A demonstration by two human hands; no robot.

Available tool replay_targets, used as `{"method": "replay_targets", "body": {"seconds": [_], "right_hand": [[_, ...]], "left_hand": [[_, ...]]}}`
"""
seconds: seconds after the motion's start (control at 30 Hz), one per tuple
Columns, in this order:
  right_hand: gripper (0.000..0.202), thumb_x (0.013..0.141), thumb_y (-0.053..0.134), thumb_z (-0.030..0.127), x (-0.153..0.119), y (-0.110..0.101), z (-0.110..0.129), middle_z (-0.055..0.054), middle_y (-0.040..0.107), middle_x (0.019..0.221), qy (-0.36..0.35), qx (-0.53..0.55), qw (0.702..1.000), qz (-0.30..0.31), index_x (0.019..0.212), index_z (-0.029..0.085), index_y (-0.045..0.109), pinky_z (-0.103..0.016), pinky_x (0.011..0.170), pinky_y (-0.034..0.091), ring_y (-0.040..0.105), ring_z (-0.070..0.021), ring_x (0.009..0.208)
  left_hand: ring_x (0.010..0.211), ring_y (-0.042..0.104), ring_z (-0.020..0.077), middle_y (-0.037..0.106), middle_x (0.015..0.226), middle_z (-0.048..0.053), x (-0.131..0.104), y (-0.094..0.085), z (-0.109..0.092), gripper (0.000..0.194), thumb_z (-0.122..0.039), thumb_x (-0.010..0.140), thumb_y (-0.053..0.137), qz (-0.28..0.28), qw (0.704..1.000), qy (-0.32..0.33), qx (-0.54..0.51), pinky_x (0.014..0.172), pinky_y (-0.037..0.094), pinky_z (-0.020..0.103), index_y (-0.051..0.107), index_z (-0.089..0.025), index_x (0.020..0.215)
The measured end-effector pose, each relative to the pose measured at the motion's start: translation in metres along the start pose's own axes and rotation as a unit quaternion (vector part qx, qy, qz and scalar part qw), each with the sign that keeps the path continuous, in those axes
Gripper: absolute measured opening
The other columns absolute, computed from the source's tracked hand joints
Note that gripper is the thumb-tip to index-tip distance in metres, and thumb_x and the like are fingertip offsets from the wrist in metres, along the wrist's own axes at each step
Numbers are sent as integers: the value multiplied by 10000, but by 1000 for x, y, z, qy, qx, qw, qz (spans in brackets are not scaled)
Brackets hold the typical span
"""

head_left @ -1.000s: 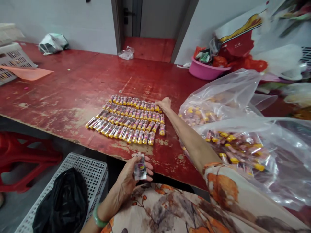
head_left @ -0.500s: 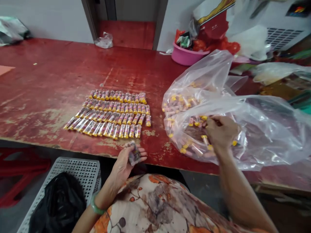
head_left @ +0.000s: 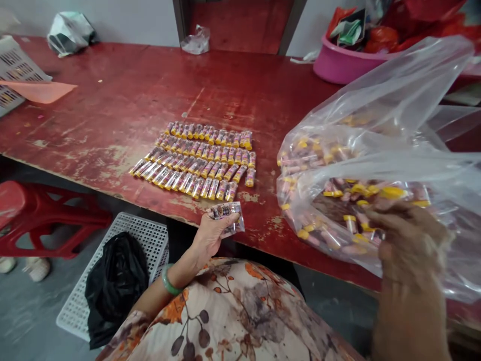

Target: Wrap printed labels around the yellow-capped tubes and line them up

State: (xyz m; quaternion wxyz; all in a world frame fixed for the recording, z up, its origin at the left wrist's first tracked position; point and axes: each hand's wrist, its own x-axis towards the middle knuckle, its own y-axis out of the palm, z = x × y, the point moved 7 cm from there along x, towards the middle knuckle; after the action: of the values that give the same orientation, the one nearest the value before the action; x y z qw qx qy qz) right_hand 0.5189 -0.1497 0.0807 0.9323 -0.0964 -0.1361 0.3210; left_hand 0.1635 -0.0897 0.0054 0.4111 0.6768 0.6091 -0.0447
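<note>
My left hand (head_left: 215,231) is closed on a small stack of printed cards or sachets (head_left: 230,219) with a shiny clear edge, the thumb pressed on top, just off the table's front edge. My right hand (head_left: 409,235) reaches into the mouth of a large clear plastic bag (head_left: 376,173), over small yellow-capped tubes (head_left: 351,224). Its fingers are smeared by motion, so whether they grip a tube is unclear. Left of the bag, similar tubes with pink labels (head_left: 193,163) lie in several neat rows on the worn red table (head_left: 124,95).
A pink basin (head_left: 336,67) full of packaging stands at the back right. At the far left are a white basket (head_left: 18,65) and an orange sheet (head_left: 48,92). Below the table are a red stool (head_left: 45,210) and a white crate (head_left: 146,230) with a black bag (head_left: 116,286).
The view has shifted right and down. My left hand has turned, so the printed stack now lies flatter under the thumb. My right hand is still inside the bag, moved nearer to me.
</note>
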Motion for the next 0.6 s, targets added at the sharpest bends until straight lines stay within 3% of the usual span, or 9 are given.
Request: {"method": "replay_targets", "body": {"seconds": [0.03, 0.07, 0.17, 0.23, 0.37, 0.47, 0.6], "right_hand": [[236, 506, 793, 317, -21, 0, 10, -70, 605, 641, -2, 110, 994, -11, 524, 250, 567, -442, 607, 427, 603, -222, 632], [233, 481, 794, 235, -43, 15, 18, -68, 635, 679, 20, 164, 985, 55, 537, 250, 569, -436, 647, 451, 622, -228, 684], [204, 556, 736, 172, -104, 73, 37, -30, 675, 804, 98, 219, 944, 227, 624, 234, 555, -371, 670, 472, 608, -172, 681], [194, 623, 707, 206, -126, 103, 41, -11, 667, 838, 118, 223, 928, 276, 679, 224, 522, -339, 682, 475, 582, -146, 673], [239, 634, 703, 256, -132, 127, 26, 15, 612, 783, 123, 167, 942, 265, 746, 217, 495, -292, 691, 454, 551, -141, 709], [239, 604, 679, 251, -126, 127, 14, 35, 551, 728, 127, 129, 958, 222, 762, 213, 503, -274, 672, 425, 504, -132, 680], [192, 579, 638, 227, -124, 121, 19, 46, 505, 697, 125, 124, 960, 217, 715, 214, 503, -260, 654, 390, 452, -121, 665]], "left_hand": [[660, 659, 151, 704, 760, -1, 1, 3, 1, 423, -258, 518, 888, 3, 1000, -6, 2, 674, 577, 340, 691, -165, 880], [668, 662, 154, 707, 767, 2, 1, 6, 3, 425, -268, 522, 886, 6, 1000, -13, 6, 674, 575, 334, 691, -166, 886], [683, 671, 158, 715, 775, 12, 1, 18, 10, 421, -287, 533, 882, 17, 999, -35, 28, 657, 562, 300, 689, -165, 886], [667, 671, 156, 716, 764, 18, 0, 25, 14, 424, -294, 533, 882, 20, 998, -41, 45, 629, 549, 276, 688, -161, 885], [660, 675, 166, 725, 797, 28, 2, 40, 18, 415, -289, 549, 869, 36, 998, -31, 44, 651, 548, 287, 696, -168, 907], [715, 689, 188, 740, 871, 38, 2, 54, 17, 344, -260, 593, 839, 64, 997, -28, 41, 714, 557, 306, 706, -190, 903], [751, 703, 206, 753, 912, 9, -5, 60, 14, 330, -225, 635, 797, 77, 993, -34, 84, 702, 574, 306, 705, -226, 951]]}}
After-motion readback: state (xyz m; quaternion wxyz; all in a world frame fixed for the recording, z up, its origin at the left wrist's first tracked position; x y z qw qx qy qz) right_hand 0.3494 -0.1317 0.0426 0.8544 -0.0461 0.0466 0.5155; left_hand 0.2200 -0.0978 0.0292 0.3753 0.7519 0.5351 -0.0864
